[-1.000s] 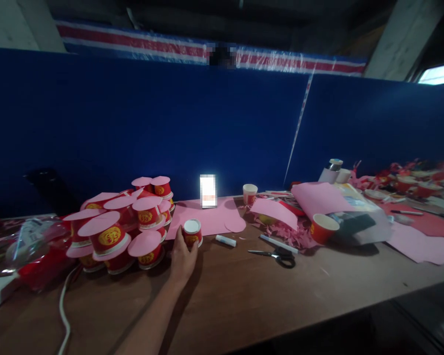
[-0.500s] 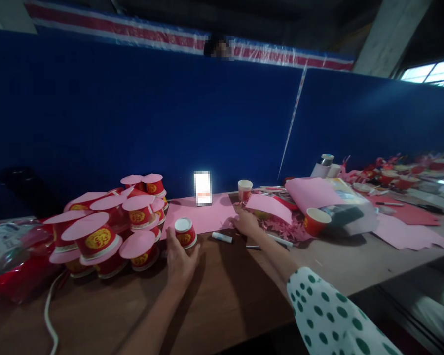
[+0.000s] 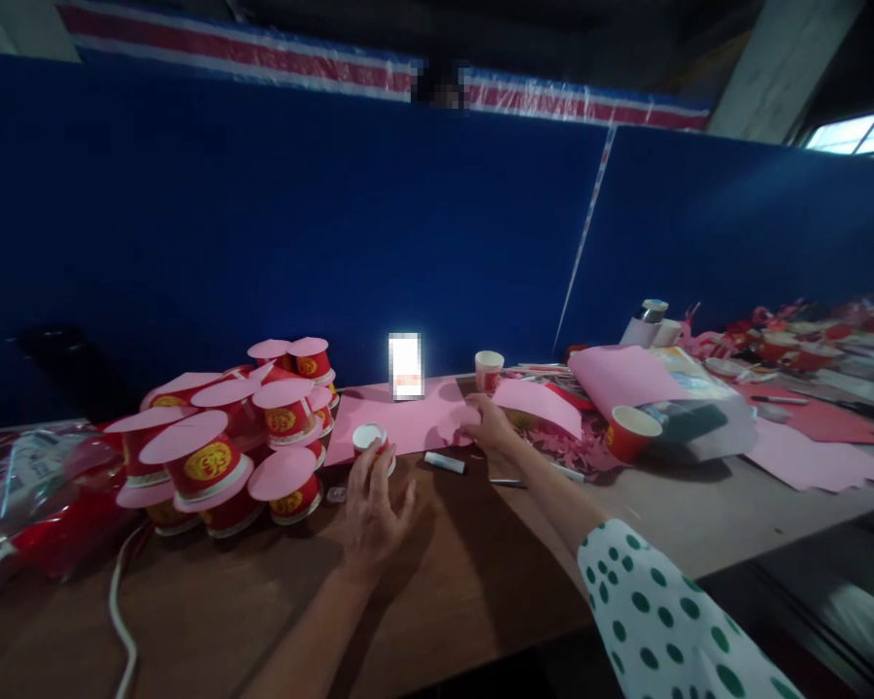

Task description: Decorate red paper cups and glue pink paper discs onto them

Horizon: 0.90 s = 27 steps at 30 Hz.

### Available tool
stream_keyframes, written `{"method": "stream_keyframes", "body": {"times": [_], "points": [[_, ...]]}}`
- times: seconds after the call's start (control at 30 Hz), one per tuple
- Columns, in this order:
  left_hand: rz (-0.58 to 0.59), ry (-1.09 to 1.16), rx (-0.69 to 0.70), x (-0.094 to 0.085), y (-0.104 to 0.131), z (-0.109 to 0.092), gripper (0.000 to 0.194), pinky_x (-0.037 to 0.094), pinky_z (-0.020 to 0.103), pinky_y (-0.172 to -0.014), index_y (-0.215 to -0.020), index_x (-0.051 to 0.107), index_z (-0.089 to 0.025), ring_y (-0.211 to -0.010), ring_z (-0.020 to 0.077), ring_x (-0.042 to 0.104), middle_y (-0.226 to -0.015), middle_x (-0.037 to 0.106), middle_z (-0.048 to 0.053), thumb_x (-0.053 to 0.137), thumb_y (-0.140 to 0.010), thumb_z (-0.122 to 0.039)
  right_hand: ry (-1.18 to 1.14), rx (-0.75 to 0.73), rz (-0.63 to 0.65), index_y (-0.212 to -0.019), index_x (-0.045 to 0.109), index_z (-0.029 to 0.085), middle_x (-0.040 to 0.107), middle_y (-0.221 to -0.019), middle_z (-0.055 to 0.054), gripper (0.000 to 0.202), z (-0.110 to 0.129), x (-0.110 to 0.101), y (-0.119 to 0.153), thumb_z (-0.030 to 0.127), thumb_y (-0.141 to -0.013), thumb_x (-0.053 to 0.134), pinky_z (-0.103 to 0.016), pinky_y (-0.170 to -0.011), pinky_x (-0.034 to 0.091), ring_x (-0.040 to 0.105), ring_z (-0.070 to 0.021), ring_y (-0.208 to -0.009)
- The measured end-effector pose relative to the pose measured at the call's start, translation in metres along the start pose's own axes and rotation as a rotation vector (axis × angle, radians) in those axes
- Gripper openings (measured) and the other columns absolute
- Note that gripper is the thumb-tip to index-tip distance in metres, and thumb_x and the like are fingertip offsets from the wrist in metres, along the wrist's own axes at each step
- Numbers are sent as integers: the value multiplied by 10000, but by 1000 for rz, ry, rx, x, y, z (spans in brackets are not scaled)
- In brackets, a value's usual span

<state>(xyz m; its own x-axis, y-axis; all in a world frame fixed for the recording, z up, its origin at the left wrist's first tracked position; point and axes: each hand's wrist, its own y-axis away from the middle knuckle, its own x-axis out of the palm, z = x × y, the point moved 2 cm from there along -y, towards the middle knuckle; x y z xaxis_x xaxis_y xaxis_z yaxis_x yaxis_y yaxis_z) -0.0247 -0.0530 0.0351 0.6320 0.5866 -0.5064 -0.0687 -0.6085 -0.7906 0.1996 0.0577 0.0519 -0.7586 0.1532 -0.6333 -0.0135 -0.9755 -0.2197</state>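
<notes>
My left hand [image 3: 376, 513] is open, its fingers apart, just in front of an upturned red cup [image 3: 370, 439] with a white base, partly hidden by the fingertips. My right hand [image 3: 492, 427] reaches to the right edge of a pink paper sheet [image 3: 408, 419]; its fingertips are too small and dim to show whether they grip the paper. A white glue stick or marker [image 3: 445, 463] lies between the hands. Left of the cup, several red cups with pink paper discs [image 3: 184, 437] are stacked.
A bright phone [image 3: 406, 366] stands at the back of the sheet. Pink shreds [image 3: 564, 449], an upright paper cup [image 3: 488, 371] and a red cup [image 3: 632, 434] stand or lie to the right. A white cable [image 3: 121, 612] runs along the left; a blue partition [image 3: 335, 214] rises behind.
My left hand has opened from around the upturned cup and drawn slightly toward me and right. A small clear object now shows left of it. The view has shifted slightly.
</notes>
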Motion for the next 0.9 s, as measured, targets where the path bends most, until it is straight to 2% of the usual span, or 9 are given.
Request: {"method": "stream_keyframes", "body": {"times": [0.13, 0.23, 0.33, 0.43, 0.57, 0.63, 0.7, 0.77, 0.9], "points": [[32, 100, -23, -1, 1, -2, 396, 396, 439, -996, -1199, 476, -174, -1206, 251, 429, -1270, 472, 138, 535, -809, -216, -252, -75, 117, -1278, 385, 200, 619, -1031, -61, 657, 14, -14, 24, 207, -693, 685, -299, -724, 532, 625, -177, -877], [-8, 177, -41, -4, -2, -2, 328, 408, 431, -981, -1158, 500, -166, -1190, 242, 440, -1211, 509, 129, 497, -831, -194, -680, -47, 396, -1296, 369, 212, 641, -948, -50, 724, 23, -14, 50, 232, -667, 728, -337, -742, 531, 636, -184, -836], [8, 238, -61, -6, -4, -3, 282, 429, 407, -953, -1121, 522, -164, -1128, 222, 483, -1151, 537, 115, 469, -845, -181, -730, -9, 540, -1288, 389, 202, 639, -992, -64, 747, 26, 0, 72, 212, -634, 750, -328, -744, 522, 630, -193, -864], [85, 282, -72, -4, -3, -4, 223, 448, 373, -908, -1053, 550, -177, -1034, 196, 531, -1055, 576, 86, 443, -858, -182, -556, -50, 488, -1230, 470, 199, 623, -1044, -76, 674, 25, 15, 87, 194, -616, 747, -299, -700, 508, 614, -197, -857], [294, 308, -71, 2, 1, -3, 163, 480, 320, -765, -945, 585, -193, -859, 174, 574, -929, 607, 60, 455, -854, -232, -15, -230, 305, -1219, 526, 243, 628, -1017, -61, 733, 32, 13, 97, 219, -541, 804, -291, -675, 450, 591, -215, -817], [412, 284, -47, 5, 3, -2, 151, 474, 310, -709, -906, 602, -196, -798, 174, 573, -874, 618, 53, 480, -840, -255, 128, -270, 242, -1181, 552, 243, 643, -974, -50, 596, 36, 6, 96, 290, -625, 760, -277, -667, 425, 592, -206, -799], [496, 258, -12, 7, 4, -1, 138, 464, 310, -706, -877, 619, -195, -786, 178, 572, -847, 628, 53, 504, -823, -248, 203, -242, 204, -1108, 584, 220, 658, -888, -41, 380, 38, -1, 92, 339, -753, 648, -258, -640, 407, 597, -186, -749], [552, 250, 30, 8, 4, -1, 129, 457, 313, -726, -862, 632, -192, -800, 182, 574, -843, 639, 58, 520, -810, -229, 283, -199, 151, -1051, 595, 198, 662, -855, -45, 263, 36, -3, 86, 331, -828, 553, -254, -644, 398, 600, -182, -746], [628, 256, 75, 6, 4, -1, 140, 450, 318, -753, -867, 656, -204, -815, 180, 573, -856, 657, 53, 532, -803, -209, 387, -164, 107, -986, 617, 177, 658, -942, -84, 225, 29, 6, 74, 283, -788, 600, -284, -733, 396, 594, -225, -873]]}}
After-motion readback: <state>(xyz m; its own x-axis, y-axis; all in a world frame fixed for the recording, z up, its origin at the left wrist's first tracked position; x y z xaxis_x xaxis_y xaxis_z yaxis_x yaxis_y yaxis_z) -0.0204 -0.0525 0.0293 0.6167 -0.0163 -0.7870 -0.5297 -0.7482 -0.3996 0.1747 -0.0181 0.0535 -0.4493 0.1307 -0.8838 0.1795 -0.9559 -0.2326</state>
